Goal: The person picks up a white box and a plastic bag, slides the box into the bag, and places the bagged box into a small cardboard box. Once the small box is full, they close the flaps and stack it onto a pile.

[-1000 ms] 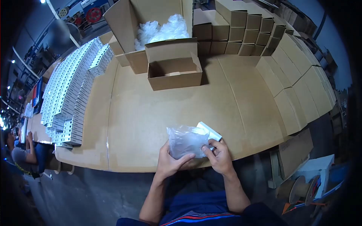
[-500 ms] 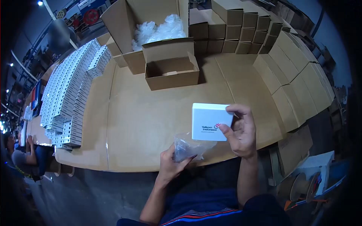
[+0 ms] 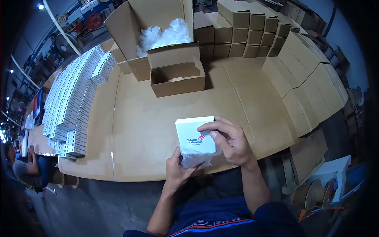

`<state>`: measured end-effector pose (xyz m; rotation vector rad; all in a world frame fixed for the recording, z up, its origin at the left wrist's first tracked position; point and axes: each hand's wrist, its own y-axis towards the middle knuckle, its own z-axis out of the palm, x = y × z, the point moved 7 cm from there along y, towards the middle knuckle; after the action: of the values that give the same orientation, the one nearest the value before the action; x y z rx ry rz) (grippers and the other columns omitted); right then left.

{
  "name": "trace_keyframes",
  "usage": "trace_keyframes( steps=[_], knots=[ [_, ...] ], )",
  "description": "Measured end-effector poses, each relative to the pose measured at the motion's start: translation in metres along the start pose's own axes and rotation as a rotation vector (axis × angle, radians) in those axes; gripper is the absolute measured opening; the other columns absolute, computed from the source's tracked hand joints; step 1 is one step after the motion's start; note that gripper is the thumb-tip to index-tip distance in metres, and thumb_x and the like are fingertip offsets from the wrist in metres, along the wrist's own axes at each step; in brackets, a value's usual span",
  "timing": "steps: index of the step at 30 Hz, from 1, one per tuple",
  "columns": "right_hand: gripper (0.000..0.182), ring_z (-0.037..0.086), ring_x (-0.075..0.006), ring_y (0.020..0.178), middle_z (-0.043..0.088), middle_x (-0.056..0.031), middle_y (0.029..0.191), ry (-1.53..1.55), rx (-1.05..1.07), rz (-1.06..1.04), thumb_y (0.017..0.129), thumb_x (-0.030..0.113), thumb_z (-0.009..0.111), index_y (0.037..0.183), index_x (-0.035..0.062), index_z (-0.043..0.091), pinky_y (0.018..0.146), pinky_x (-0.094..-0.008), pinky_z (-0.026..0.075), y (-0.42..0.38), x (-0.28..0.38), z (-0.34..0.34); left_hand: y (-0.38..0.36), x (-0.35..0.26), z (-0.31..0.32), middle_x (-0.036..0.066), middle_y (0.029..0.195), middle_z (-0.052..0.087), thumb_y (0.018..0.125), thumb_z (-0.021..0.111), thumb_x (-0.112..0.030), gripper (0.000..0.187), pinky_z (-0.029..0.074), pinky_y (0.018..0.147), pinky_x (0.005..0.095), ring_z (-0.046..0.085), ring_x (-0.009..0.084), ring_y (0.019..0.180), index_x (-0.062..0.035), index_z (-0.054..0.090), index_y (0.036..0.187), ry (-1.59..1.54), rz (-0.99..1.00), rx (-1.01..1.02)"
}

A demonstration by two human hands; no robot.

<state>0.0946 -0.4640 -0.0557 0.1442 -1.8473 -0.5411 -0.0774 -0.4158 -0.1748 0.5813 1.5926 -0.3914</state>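
Observation:
A small white box [image 3: 188, 128] with "Telkom Indonesia" print stands upright over the front of the table. Its lower end sits in the mouth of a clear plastic bag [image 3: 196, 158]. My left hand [image 3: 177, 171] is closed around the bag from below and the left side. At the box's right edge, my right hand [image 3: 233, 143] grips it, with index finger and thumb on the printed face; the fingers behind the box are partly hidden.
An open brown carton [image 3: 177, 87] stands farther back on the cardboard-covered table [image 3: 146, 130]. Behind it, a larger carton [image 3: 122, 31] holds crumpled clear plastic bags [image 3: 166, 35]. White boxes [image 3: 71, 98] are stacked left, brown cartons [image 3: 316, 91] right. A person [image 3: 27, 164] sits far left.
My right hand has brought the white box left and down, and its lower end has entered the bag. My left hand stays nearly in place with the bag.

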Motion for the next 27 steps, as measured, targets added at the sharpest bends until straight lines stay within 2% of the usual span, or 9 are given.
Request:
trace_keyframes(
  steps=[4,7,10,11,16,17,20,23,27],
  knots=[
    [0.026,0.069,-0.0262,0.088,0.068,-0.0166,0.096,-0.041,-0.003,0.028,0.094,0.002,0.056,0.113,-0.0020,0.073,0.081,-0.0356,0.055,-0.004,-0.007,0.001,0.002,-0.001,0.003,0.014,0.119,0.072,0.079,0.087,-0.002,0.062,0.055,0.096,0.0353,0.070,0.0204,0.109,0.0047,0.057,0.132,-0.103,-0.040,0.034],
    [0.026,0.069,-0.0254,0.091,0.068,-0.0169,0.098,0.017,-0.054,0.056,0.094,0.002,0.056,0.114,-0.0022,0.073,0.083,-0.0355,0.055,-0.007,-0.021,0.000,-0.001,-0.004,0.003,0.013,0.126,0.068,0.086,0.085,-0.014,0.062,0.051,0.102,0.0344,0.065,0.0193,0.115,0.0056,0.055,0.137,-0.184,-0.049,0.095],
    [0.027,0.069,-0.0241,0.097,0.069,-0.0164,0.102,0.082,-0.024,0.138,0.096,0.002,0.055,0.115,-0.0032,0.072,0.089,-0.0341,0.054,-0.010,-0.035,0.001,-0.004,0.011,0.005,0.013,0.131,0.066,0.100,0.071,-0.026,0.054,0.047,0.107,0.0335,0.062,0.0193,0.121,0.0064,0.053,0.139,-0.584,-0.054,0.110],
    [0.028,0.067,-0.0221,0.101,0.068,-0.0153,0.106,0.105,-0.001,0.156,0.098,0.002,0.053,0.118,-0.0044,0.070,0.092,-0.0328,0.053,-0.011,-0.039,0.003,-0.009,0.022,0.007,0.012,0.132,0.065,0.110,0.052,-0.030,0.048,0.046,0.108,0.0330,0.061,0.0189,0.122,0.0066,0.052,0.142,-0.693,-0.192,0.035],
    [0.029,0.065,-0.0174,0.108,0.069,-0.0118,0.116,0.287,0.072,0.334,0.102,0.002,0.051,0.127,-0.0046,0.066,0.097,-0.0321,0.052,-0.018,-0.052,0.015,-0.010,0.039,0.006,0.014,0.132,0.064,0.113,0.044,-0.026,0.043,0.050,0.103,0.0347,0.063,0.0194,0.118,0.0065,0.051,0.141,-0.694,-0.335,0.012],
    [0.031,0.062,-0.0158,0.114,0.066,-0.0120,0.125,0.304,0.143,0.352,0.104,0.002,0.051,0.133,-0.0041,0.061,0.100,-0.0316,0.051,-0.021,-0.060,0.018,-0.009,0.040,0.007,0.015,0.131,0.065,0.113,0.043,-0.026,0.044,0.051,0.103,0.0354,0.064,0.0197,0.118,0.0065,0.052,0.141,-0.725,-0.344,0.003],
    [0.038,0.061,-0.0179,0.117,0.062,-0.0125,0.128,0.406,0.211,0.379,0.102,0.000,0.055,0.140,-0.0034,0.054,0.103,-0.0326,0.050,-0.027,-0.063,0.021,-0.009,0.039,0.007,0.016,0.130,0.065,0.113,0.043,-0.029,0.045,0.053,0.101,0.0376,0.065,0.0217,0.116,0.0063,0.053,0.138,-0.788,-0.368,-0.092],
    [0.044,0.059,-0.0187,0.120,0.059,-0.0125,0.129,0.679,0.029,0.248,0.098,-0.004,0.060,0.141,-0.0030,0.050,0.104,-0.0329,0.050,-0.030,-0.059,0.015,-0.007,0.038,0.004,0.017,0.129,0.066,0.113,0.043,-0.031,0.045,0.054,0.100,0.0387,0.066,0.0230,0.116,0.0060,0.054,0.137,-0.822,-0.333,-0.114],
    [0.034,0.063,-0.0151,0.111,0.063,-0.0122,0.122,0.598,-0.059,0.300,0.095,-0.006,0.067,0.127,-0.0052,0.056,0.097,-0.0285,0.053,-0.044,-0.087,0.016,-0.002,0.041,-0.003,0.016,0.128,0.066,0.113,0.043,-0.032,0.046,0.054,0.101,0.0388,0.066,0.0226,0.116,0.0056,0.054,0.137,-0.751,-0.271,-0.139]
  ],
)
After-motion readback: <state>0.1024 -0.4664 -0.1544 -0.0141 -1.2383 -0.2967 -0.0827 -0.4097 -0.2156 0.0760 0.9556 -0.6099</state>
